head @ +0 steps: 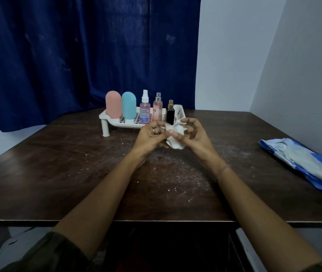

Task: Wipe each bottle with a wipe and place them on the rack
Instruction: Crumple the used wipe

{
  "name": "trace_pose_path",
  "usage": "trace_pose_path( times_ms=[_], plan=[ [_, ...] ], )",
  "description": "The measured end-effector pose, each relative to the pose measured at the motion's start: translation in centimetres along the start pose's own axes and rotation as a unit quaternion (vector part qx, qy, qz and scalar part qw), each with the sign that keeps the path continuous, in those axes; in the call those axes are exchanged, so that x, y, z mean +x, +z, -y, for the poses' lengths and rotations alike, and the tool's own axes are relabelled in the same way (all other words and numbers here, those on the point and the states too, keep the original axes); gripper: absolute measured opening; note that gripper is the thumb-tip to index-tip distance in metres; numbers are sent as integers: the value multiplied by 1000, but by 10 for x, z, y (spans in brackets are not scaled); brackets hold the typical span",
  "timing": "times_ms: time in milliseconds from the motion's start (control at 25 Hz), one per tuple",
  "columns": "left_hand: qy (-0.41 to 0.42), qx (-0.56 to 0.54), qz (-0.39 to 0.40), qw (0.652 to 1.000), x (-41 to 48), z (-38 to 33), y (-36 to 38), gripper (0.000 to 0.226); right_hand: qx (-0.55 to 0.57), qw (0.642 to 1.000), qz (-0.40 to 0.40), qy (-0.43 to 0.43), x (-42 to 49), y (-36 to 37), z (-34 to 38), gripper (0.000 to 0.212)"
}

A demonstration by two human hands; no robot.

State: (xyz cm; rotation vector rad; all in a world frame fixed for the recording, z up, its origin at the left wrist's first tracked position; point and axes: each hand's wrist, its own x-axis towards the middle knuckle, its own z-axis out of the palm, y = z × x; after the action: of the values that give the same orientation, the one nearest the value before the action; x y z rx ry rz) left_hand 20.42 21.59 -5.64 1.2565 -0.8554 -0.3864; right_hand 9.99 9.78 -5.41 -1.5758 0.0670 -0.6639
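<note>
A white slotted rack stands at the table's far middle. On it stand a pink bottle, a teal bottle, a clear pink spray bottle, a smaller pink spray bottle and a black bottle with a gold top. Just in front of the rack, above the table, my left hand and my right hand hold a crumpled white wipe between them. Fingers of both hands pinch the wipe.
A blue and white pack of wipes lies at the table's right side by the white wall. A dark blue curtain hangs behind the table. The dark wooden table has pale scuffs and crumbs in its middle.
</note>
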Motion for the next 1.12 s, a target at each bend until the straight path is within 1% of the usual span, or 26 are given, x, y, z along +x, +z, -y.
trace_pose_path(
  times_ms=[80,120,240,320,400,600,720,800,880,960,1040,1120],
  plan=[
    [-3,7,1,1000,1,0,-1,26,-10,1000,22,-4,0,1,-2,59],
    [-5,6,2,1000,1,0,-2,22,-8,1000,12,-7,0,1,-2,60],
    [-16,0,1,1000,2,1,-4,4,38,997,-68,-15,2,-3,3,49],
    [-33,-2,3,999,2,1,-4,2,71,993,-97,-18,2,-7,5,40],
    [-47,-26,10,998,3,0,-3,6,70,991,-109,-18,4,-9,3,33],
    [-60,-82,6,995,4,-4,-1,26,5,987,-162,-21,6,-10,-3,24],
    [-66,-156,-1,986,5,-3,-2,27,27,979,-201,-32,6,-12,-3,17],
    [-72,-171,8,983,4,-4,-2,24,60,976,-207,-33,7,-12,-2,16],
    [-82,-134,8,988,4,-2,-2,15,102,974,-202,-29,7,-11,-1,17],
    [-90,-64,-7,994,5,0,-2,8,122,973,-196,-33,7,-10,1,17],
    [-84,-12,-17,996,7,3,-3,8,112,976,-181,-47,6,-9,2,19],
    [-74,19,-9,997,6,4,-2,13,100,980,-162,-66,5,-8,2,21]
  ],
)
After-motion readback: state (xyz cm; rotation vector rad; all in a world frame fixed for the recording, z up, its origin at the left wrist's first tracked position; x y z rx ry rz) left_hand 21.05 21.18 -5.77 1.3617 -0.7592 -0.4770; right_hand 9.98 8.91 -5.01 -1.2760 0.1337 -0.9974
